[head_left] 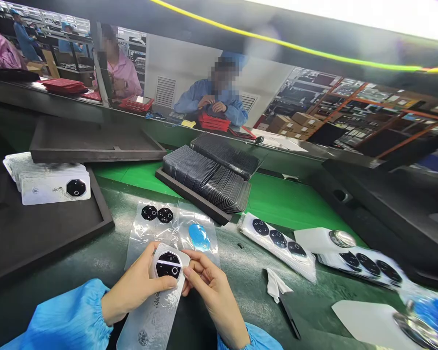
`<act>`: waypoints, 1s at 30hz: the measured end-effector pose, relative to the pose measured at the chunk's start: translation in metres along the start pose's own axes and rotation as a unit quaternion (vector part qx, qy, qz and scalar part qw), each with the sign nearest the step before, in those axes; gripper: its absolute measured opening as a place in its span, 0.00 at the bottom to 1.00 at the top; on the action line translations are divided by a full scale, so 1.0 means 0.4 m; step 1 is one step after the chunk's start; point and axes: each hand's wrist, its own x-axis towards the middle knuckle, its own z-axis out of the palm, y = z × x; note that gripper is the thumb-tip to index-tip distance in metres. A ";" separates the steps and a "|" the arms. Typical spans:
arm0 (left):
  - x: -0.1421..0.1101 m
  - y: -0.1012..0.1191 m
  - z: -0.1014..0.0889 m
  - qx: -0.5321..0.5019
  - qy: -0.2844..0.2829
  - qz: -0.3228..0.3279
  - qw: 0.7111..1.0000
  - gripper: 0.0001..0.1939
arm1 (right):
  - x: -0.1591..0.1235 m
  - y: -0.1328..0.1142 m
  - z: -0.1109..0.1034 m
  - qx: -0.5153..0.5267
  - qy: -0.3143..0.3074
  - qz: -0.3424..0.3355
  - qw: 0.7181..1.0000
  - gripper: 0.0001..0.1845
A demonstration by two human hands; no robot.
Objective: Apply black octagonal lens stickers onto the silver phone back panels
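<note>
Both my hands hold a white phone back cover (156, 311) with a black octagonal camera ring (168, 265) near its top end. My left hand (133, 287) grips the cover's left edge, thumb by the ring. My right hand (209, 287) pinches the cover's right edge beside the ring, fingers closed. Just beyond my hands lies a clear film sheet (156, 231) bearing two black octagonal rings (156, 214) and a blue patch (199, 236).
A dark tray (51, 233) at left holds a stack of white covers (54, 182). A rack of dark plates (211, 177) stands ahead. More ring strips (277, 240) lie at right, with a tool (288, 313) and white covers (368, 321). People work across the bench.
</note>
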 end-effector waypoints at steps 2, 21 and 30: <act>0.000 -0.001 -0.002 -0.012 -0.006 -0.004 1.000 0.28 | 0.000 -0.004 0.005 0.010 0.005 0.000 1.000 0.24; -0.006 -0.005 -0.025 0.060 -0.068 0.039 0.995 0.24 | 0.005 0.008 0.022 0.056 -0.001 0.045 0.997 0.24; -0.019 -0.002 -0.030 0.172 -0.068 0.052 0.981 0.27 | -0.002 0.010 0.025 0.000 0.033 0.025 0.999 0.22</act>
